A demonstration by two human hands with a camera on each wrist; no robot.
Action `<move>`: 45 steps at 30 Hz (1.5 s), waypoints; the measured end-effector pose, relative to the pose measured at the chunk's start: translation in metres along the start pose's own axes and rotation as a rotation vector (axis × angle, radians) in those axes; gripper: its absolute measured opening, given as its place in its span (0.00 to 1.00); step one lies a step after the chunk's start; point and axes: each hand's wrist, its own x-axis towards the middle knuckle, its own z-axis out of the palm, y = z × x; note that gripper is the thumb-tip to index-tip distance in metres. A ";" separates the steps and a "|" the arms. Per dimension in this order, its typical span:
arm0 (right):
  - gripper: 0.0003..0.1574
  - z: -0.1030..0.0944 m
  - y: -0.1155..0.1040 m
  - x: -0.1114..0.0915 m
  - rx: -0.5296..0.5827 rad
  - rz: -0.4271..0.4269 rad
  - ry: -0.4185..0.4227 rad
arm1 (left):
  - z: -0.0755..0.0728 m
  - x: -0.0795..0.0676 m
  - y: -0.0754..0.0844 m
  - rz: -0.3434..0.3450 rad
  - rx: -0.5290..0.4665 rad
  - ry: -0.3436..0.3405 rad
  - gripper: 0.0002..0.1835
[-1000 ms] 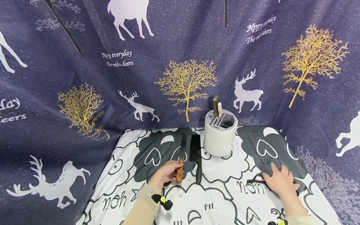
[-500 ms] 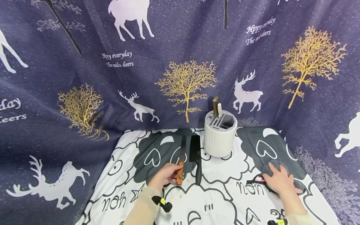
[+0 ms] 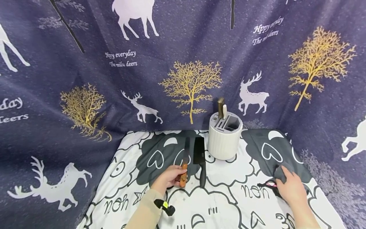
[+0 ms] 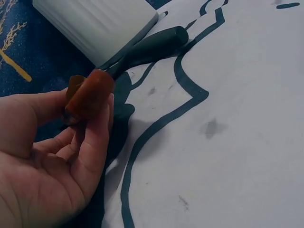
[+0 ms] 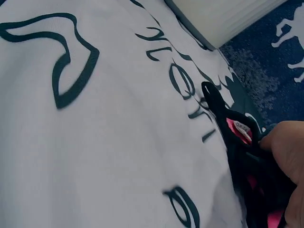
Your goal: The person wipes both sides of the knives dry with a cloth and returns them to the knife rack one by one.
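Observation:
In the head view my left hand [image 3: 170, 176] holds a knife by its orange-brown wooden handle [image 3: 183, 178], its dark blade pointing to the back. The left wrist view shows thumb and fingers pinching that handle [image 4: 92, 95]. Just right of it lies a black cleaver [image 3: 199, 151], handle toward the front. Off to the right, my right hand [image 3: 294, 190] grips a dark grey fabric item [image 3: 279, 173], partly hidden under the palm. Seen from the right wrist, this fabric item [image 5: 221, 107] has a narrow black end, pink lining and a small white tag.
A white ribbed knife block [image 3: 224, 143] with a grey slotted top stands behind the cleaver. A brown-handled knife [image 3: 220, 108] and a white-handled one [image 3: 224, 111] stand in it. A patterned cloth [image 3: 206, 203] covers the table, and a dark blue curtain [image 3: 160, 76] hangs behind.
My right hand has shifted slightly right, its fingers drawn in, and the fabric item has bunched up and moved with it. The left hand and its knife have barely moved.

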 end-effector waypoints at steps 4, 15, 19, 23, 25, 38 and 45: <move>0.44 -0.006 0.011 -0.005 0.031 -0.025 0.102 | -0.001 -0.006 0.003 0.016 0.007 -0.016 0.16; 0.42 -0.038 0.018 -0.004 0.150 0.145 0.140 | 0.003 -0.025 0.014 0.110 -0.046 -0.051 0.16; 0.43 -0.049 0.013 -0.004 0.250 0.240 0.134 | 0.006 -0.038 0.023 0.145 -0.051 -0.048 0.17; 0.42 -0.062 0.002 -0.003 0.371 0.282 0.175 | 0.009 -0.046 0.031 0.181 -0.069 -0.056 0.17; 0.41 -0.069 -0.008 -0.002 0.418 0.269 0.205 | 0.011 -0.049 0.035 0.199 -0.074 -0.065 0.18; 0.42 -0.113 -0.120 0.013 0.513 -0.196 0.273 | 0.019 -0.074 0.066 0.255 -0.048 -0.123 0.19; 0.51 -0.113 -0.190 0.011 0.456 -0.521 0.188 | 0.023 -0.086 0.078 0.279 -0.019 -0.197 0.16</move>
